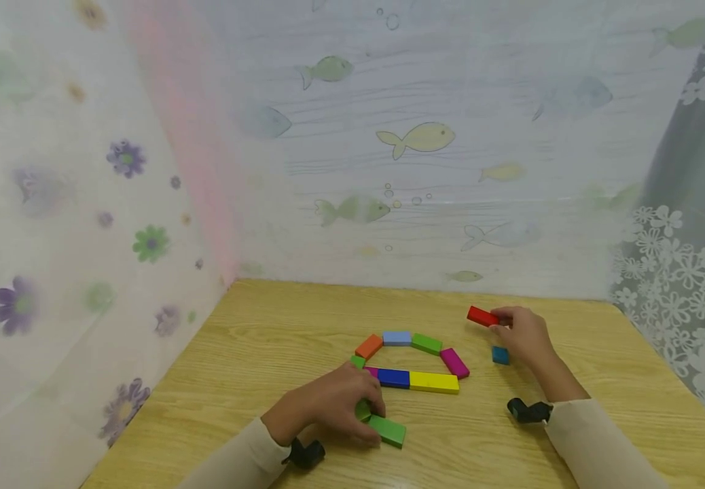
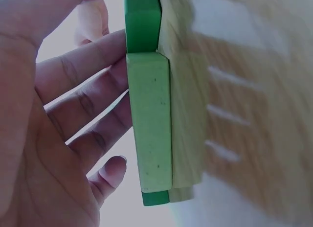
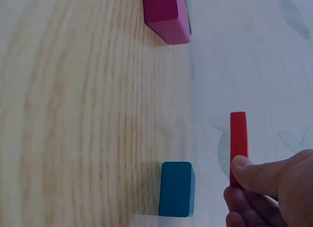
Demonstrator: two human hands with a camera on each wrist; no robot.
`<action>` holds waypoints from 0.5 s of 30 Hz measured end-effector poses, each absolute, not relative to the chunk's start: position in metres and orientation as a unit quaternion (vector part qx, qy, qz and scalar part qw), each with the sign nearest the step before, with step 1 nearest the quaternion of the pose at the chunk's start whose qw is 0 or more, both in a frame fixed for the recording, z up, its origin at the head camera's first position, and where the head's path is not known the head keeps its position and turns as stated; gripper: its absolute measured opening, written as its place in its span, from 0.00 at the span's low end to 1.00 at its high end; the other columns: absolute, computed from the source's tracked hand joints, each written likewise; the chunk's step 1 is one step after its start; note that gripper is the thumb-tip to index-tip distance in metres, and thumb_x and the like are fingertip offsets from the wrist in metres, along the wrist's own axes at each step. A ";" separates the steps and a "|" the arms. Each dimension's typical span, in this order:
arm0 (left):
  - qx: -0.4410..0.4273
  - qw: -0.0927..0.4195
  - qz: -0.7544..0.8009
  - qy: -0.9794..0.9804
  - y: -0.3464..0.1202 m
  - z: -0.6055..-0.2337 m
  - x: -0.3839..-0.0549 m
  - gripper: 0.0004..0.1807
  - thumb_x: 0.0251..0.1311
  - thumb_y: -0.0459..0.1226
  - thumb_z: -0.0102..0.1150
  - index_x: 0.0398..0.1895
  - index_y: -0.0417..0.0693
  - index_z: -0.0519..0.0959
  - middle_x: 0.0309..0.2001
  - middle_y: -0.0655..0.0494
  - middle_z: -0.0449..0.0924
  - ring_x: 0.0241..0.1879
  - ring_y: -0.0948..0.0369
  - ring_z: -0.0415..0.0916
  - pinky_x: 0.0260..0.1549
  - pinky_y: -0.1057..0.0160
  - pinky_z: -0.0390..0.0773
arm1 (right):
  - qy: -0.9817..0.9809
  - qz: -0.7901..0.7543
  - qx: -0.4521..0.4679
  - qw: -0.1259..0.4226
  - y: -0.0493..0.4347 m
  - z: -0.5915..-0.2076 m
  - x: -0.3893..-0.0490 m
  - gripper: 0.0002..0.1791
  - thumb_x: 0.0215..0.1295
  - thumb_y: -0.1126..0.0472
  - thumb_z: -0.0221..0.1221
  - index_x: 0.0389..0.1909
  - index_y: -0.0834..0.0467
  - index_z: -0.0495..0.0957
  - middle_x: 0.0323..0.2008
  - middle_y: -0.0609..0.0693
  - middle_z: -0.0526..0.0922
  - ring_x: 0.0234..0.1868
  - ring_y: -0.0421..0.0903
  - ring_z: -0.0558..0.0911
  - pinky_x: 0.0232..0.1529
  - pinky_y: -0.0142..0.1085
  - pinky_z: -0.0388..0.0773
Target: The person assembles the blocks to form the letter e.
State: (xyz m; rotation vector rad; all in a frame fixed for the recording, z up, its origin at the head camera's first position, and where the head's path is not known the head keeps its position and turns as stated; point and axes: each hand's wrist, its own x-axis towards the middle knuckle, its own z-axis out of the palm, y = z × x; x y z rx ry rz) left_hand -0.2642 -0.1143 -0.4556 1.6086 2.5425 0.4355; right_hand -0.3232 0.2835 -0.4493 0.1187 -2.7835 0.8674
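Observation:
My left hand (image 1: 343,402) bends over two green blocks on the table. Its thumb and index finger lie either side of the near green block's (image 1: 387,430) left end, while other fingers (image 2: 93,97) touch the light green block (image 2: 150,122) from behind. My right hand (image 1: 525,334) pinches a red block (image 1: 482,316) between thumb and fingers (image 3: 254,177), above the table. Below it lies a short teal block (image 1: 500,355). Between the hands stands a ring of blocks: orange (image 1: 369,347), light blue (image 1: 397,338), green (image 1: 427,343) and magenta (image 1: 454,363).
A blue block (image 1: 393,378) and a yellow block (image 1: 434,382) form a straight row across the ring's near side. Fish-patterned cloth (image 1: 426,170) hangs behind the wooden table (image 1: 279,319); flowered cloth (image 1: 83,238) hangs at the left and lacy cloth (image 1: 701,238) at the right.

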 end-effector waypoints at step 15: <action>0.519 0.034 0.093 0.849 -0.111 -0.452 -0.257 0.16 0.57 0.62 0.71 0.43 0.70 0.89 0.40 0.79 0.80 0.40 0.78 0.72 0.40 0.70 0.62 | -0.941 0.296 0.091 0.138 0.273 -0.447 -0.288 0.21 0.67 0.63 0.68 0.59 0.66 0.82 0.48 0.62 0.88 0.50 0.64 0.85 0.49 0.57 0.83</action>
